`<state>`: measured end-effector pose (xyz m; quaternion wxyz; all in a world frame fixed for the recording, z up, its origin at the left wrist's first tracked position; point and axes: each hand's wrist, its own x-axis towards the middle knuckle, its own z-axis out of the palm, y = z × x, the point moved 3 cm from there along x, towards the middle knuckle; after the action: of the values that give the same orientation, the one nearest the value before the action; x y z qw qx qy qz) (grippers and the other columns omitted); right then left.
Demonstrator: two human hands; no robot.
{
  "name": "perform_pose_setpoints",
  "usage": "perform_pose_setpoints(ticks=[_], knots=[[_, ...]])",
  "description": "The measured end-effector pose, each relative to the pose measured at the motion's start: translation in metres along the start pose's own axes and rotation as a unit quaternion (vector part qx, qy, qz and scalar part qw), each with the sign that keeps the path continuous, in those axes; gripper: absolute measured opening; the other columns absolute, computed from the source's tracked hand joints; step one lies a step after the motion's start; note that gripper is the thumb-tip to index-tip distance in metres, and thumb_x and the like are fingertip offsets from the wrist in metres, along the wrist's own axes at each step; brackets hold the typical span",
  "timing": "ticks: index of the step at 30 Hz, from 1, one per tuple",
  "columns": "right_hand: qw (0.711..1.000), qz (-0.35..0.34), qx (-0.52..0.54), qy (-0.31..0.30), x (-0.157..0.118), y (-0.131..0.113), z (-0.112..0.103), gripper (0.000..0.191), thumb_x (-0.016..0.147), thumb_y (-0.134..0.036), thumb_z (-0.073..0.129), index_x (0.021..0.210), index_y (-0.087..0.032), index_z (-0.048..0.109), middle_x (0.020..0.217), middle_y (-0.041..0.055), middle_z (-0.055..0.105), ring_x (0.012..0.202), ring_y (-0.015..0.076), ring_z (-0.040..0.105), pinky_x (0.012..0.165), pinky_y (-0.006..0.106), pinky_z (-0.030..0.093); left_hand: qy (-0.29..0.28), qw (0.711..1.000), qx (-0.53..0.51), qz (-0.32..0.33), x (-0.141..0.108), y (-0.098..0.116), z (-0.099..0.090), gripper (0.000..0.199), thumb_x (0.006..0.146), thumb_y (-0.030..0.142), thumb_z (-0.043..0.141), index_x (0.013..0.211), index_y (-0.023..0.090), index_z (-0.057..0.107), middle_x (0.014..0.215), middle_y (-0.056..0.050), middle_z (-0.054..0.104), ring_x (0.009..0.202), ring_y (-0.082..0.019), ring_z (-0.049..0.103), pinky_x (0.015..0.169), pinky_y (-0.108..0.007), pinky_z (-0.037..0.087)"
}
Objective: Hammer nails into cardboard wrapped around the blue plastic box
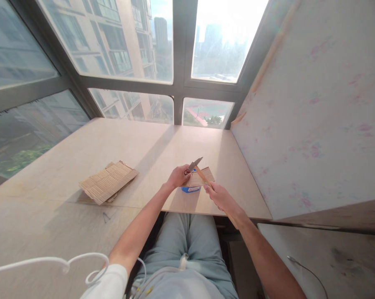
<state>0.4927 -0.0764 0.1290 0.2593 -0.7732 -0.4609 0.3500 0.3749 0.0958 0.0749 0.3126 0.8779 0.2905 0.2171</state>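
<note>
My right hand is closed round the wooden handle of a hammer. Its metal head lies crosswise at the far end, close to the fingers of my left hand. Those left fingers are bent together at the near-left part of a small piece of corrugated cardboard; anything small between them is too hard to make out. Under the cardboard sits a blue box, mostly covered, with its front side showing.
A stack of corrugated cardboard sheets lies to the left on the wooden tabletop. A thin bent wire-like piece is nearer me. A white cable crosses at lower left. Windows border the far edge; a patterned wall stands right.
</note>
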Motion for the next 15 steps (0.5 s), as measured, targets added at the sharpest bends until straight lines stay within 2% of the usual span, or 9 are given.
perform_pose_setpoints(ticks=[5,12,15], knots=[[1.000,-0.017,-0.007,0.012,0.0002,0.0002,0.0024,0.029,0.096,-0.039,0.039,0.080,-0.018,0.053,0.063,-0.0003,0.053,0.051,0.0113,0.049,0.047,0.021,0.033,-0.002,1.000,0.012,0.009,0.0001,0.0011,-0.0001,0.008,0.080,0.017,0.059,0.087,0.018,0.063,0.078,-0.002,0.066,0.072,-0.016,0.059,0.067,-0.025,0.042],[1.000,-0.007,0.018,0.020,0.0018,0.0024,0.0055,0.027,0.094,-0.037,0.044,0.074,-0.020,0.050,0.058,-0.0020,0.048,0.046,0.0101,0.041,0.043,0.021,0.026,-0.003,1.000,0.003,-0.007,-0.0004,0.0011,-0.0006,0.018,0.078,0.015,0.060,0.096,0.019,0.064,0.082,-0.002,0.068,0.074,-0.017,0.061,0.068,-0.025,0.044],[0.999,-0.004,0.032,0.026,0.0013,0.0007,0.0053,0.027,0.094,-0.037,0.044,0.075,-0.020,0.050,0.059,-0.0018,0.047,0.045,0.0097,0.040,0.042,0.021,0.026,-0.001,1.000,-0.002,-0.006,-0.0001,0.0001,0.0001,0.016,0.078,0.015,0.059,0.093,0.019,0.064,0.083,-0.002,0.069,0.076,-0.017,0.061,0.070,-0.026,0.045]])
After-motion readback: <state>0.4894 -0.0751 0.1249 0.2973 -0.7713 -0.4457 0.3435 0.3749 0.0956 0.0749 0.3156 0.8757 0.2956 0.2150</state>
